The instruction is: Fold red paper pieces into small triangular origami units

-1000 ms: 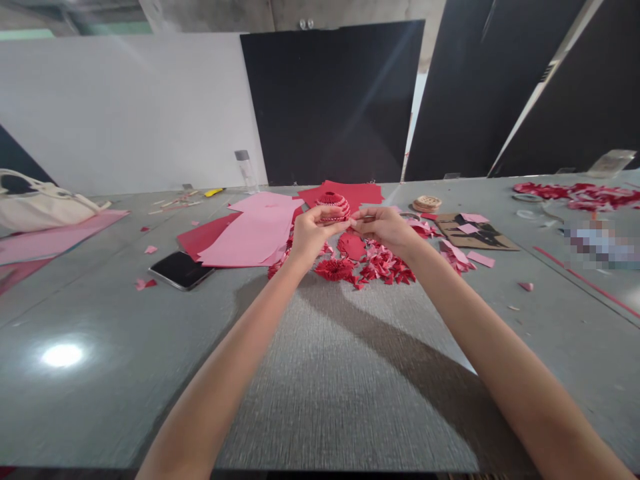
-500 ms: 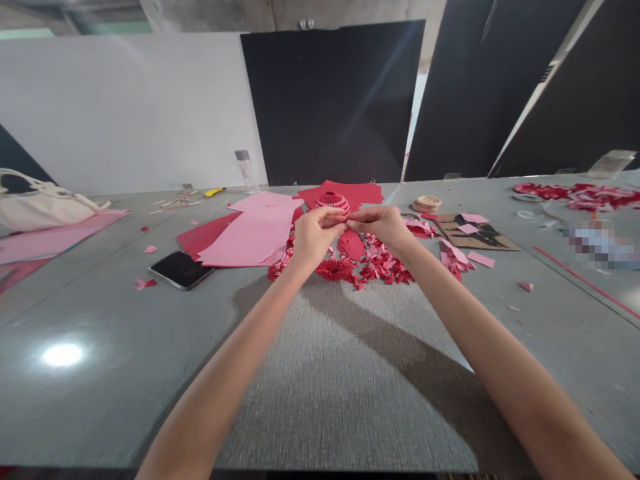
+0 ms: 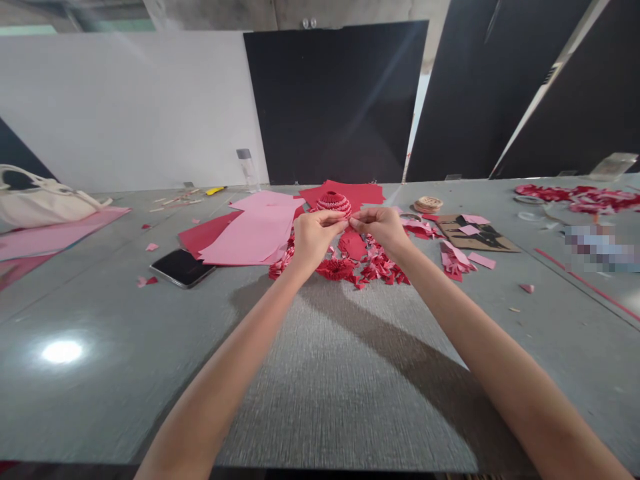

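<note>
My left hand (image 3: 317,237) and my right hand (image 3: 383,230) meet over the table with fingertips pinched close together. Whatever lies between them is too small to make out; a trace of red shows there, but the background is red too. Just behind the fingers stands a round red and pink folded-paper piece (image 3: 333,202). Below and around my hands spreads a pile of small folded red and pink paper pieces (image 3: 383,265), with a pleated red paper round (image 3: 336,269) at its front. My right hand partly covers the pile.
Pink sheets (image 3: 255,230) and a phone (image 3: 183,267) lie to the left. Farther off are a white bag (image 3: 45,207), a yellow cutter (image 3: 215,191) and a clear bottle (image 3: 247,167). Wooden discs (image 3: 428,204), brown card (image 3: 493,240) and more red pieces (image 3: 595,197) are at right.
Both hands stay pinched together in nearly the same place, with a slight shift of the fingertips. The view has moved very little.
</note>
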The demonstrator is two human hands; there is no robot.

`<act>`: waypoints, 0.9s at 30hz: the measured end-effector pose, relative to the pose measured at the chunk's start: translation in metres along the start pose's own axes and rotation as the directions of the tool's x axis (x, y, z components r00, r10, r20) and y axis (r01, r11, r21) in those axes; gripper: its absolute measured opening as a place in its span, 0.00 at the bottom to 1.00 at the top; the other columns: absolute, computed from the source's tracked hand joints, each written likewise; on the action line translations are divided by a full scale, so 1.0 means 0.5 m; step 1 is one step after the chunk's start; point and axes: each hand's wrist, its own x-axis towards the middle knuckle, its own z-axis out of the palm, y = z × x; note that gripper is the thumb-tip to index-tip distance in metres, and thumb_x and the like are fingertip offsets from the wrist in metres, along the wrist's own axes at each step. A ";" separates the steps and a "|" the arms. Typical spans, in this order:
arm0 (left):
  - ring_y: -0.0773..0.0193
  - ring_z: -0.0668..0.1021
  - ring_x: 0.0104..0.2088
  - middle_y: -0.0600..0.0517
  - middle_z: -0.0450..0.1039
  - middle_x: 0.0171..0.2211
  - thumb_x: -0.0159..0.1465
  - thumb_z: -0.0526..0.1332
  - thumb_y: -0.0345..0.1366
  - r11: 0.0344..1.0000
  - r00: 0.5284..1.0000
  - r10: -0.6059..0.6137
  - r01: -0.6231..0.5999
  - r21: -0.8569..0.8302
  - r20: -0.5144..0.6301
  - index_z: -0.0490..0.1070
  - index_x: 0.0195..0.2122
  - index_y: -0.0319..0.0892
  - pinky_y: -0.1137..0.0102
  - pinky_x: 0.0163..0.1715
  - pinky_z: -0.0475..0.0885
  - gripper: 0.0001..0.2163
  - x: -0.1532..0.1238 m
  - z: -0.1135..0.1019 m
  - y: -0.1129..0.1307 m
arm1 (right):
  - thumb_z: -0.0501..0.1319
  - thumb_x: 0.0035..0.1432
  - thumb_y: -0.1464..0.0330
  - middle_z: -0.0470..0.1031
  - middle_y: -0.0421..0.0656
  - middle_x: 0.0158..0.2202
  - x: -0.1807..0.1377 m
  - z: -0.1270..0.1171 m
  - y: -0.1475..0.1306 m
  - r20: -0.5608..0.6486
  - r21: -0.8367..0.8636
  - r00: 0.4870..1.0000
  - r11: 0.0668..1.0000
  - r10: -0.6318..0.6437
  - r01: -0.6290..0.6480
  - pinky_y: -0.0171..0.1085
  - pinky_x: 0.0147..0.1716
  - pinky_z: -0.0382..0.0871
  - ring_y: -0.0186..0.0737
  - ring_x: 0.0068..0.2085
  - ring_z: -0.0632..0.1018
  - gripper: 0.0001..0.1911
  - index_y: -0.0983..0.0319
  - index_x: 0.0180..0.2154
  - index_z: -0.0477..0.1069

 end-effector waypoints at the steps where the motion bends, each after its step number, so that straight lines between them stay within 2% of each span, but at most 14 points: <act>1: 0.57 0.82 0.37 0.50 0.81 0.32 0.53 0.69 0.29 1.000 1.000 0.010 -0.010 0.000 0.007 0.80 0.30 0.46 0.57 0.45 0.78 0.05 0.000 0.000 0.002 | 0.75 0.35 0.57 0.77 0.42 0.25 -0.001 0.002 0.000 -0.008 0.017 1.000 1.000 -0.001 0.002 0.39 0.36 0.72 0.36 0.29 0.76 0.18 0.62 0.25 0.77; 8: 0.58 0.82 0.38 0.49 0.82 0.36 0.54 0.68 0.28 0.998 0.999 0.055 -0.055 0.021 -0.003 0.80 0.33 0.45 0.61 0.45 0.77 0.06 -0.001 -0.003 0.019 | 0.73 0.42 0.57 0.77 0.41 0.28 -0.010 0.012 -0.013 -0.009 0.108 1.000 0.994 -0.019 0.019 0.37 0.39 0.72 0.35 0.31 0.77 0.16 0.61 0.27 0.75; 13: 0.58 0.82 0.38 0.50 0.82 0.36 0.54 0.68 0.28 0.994 0.995 0.098 -0.098 0.047 -0.010 0.80 0.34 0.45 0.62 0.44 0.77 0.07 -0.002 -0.003 0.025 | 0.73 0.42 0.58 0.78 0.43 0.29 -0.016 0.017 -0.027 -0.055 0.056 0.998 0.998 -0.035 0.038 0.38 0.38 0.72 0.37 0.33 0.77 0.15 0.61 0.27 0.75; 21: 0.58 0.82 0.37 0.51 0.82 0.35 0.55 0.67 0.28 0.995 0.996 0.088 -0.087 0.042 -0.023 0.80 0.33 0.46 0.61 0.44 0.77 0.07 -0.011 0.003 0.037 | 0.72 0.44 0.61 0.76 0.42 0.25 -0.021 0.023 -0.030 -0.138 0.033 0.989 0.998 -0.047 0.052 0.38 0.34 0.70 0.35 0.29 0.75 0.12 0.61 0.23 0.74; 27: 0.59 0.81 0.38 0.50 0.81 0.35 0.57 0.65 0.28 0.989 0.990 0.131 -0.134 0.056 0.054 0.79 0.34 0.45 0.64 0.42 0.75 0.06 -0.010 0.002 0.033 | 0.71 0.44 0.61 0.73 0.42 0.22 -0.021 0.021 -0.033 -0.199 -0.026 0.978 0.998 -0.068 0.064 0.40 0.31 0.69 0.35 0.26 0.73 0.13 0.61 0.21 0.73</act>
